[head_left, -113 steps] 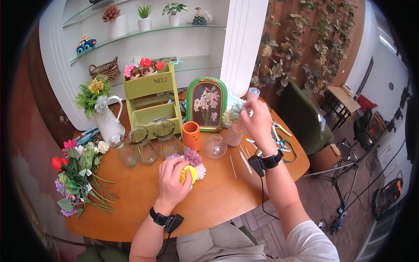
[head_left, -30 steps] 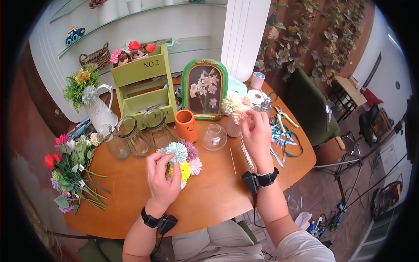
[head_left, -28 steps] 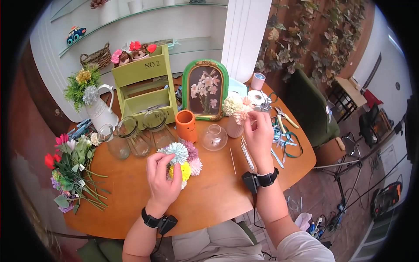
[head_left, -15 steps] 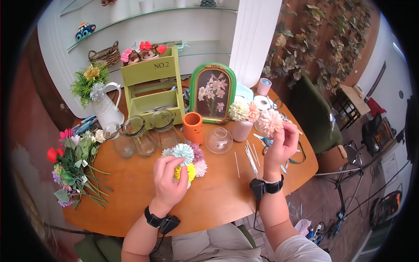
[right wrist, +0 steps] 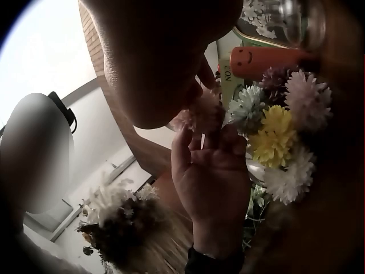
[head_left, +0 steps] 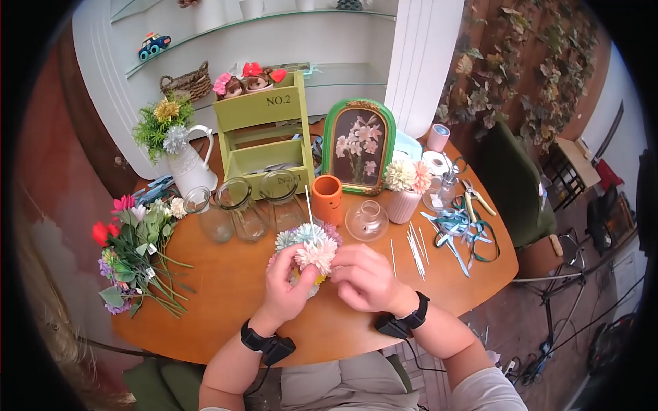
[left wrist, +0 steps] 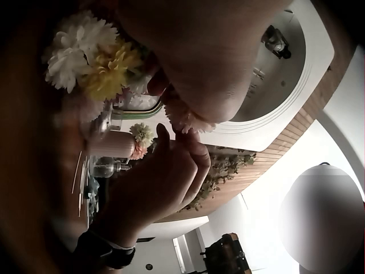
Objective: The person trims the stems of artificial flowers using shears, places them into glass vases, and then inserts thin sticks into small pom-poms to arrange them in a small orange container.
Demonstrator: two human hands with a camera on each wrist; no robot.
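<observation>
A pale pink artificial flower head [head_left: 316,256] is held between both hands above the table. My left hand [head_left: 279,286] pinches it with thumb and fingers. Curled fingers of my right hand [head_left: 370,277] meet its right side, also seen in the left wrist view, where the right hand [left wrist: 157,182] reaches the petals. A thin white stick [head_left: 308,203] points up behind the flower. Just beyond and below lies a cluster of flower heads: light blue [right wrist: 248,105], yellow [right wrist: 274,137], white [right wrist: 291,177] and pink [right wrist: 308,101], partly covered by the hands in the head view.
Glass vases [head_left: 236,212], an orange smiling cup [head_left: 327,200] and a round glass vase [head_left: 367,222] line the back. Stemmed flowers [head_left: 140,257] lie left. At right are a pink vase with flowers [head_left: 404,205], white sticks [head_left: 415,253], ribbons [head_left: 466,229] and pliers [head_left: 478,201].
My right hand took the pink flower from the pink vase at the right and carried it left to my left hand. The left hand, over the cluster before, now grips that flower.
</observation>
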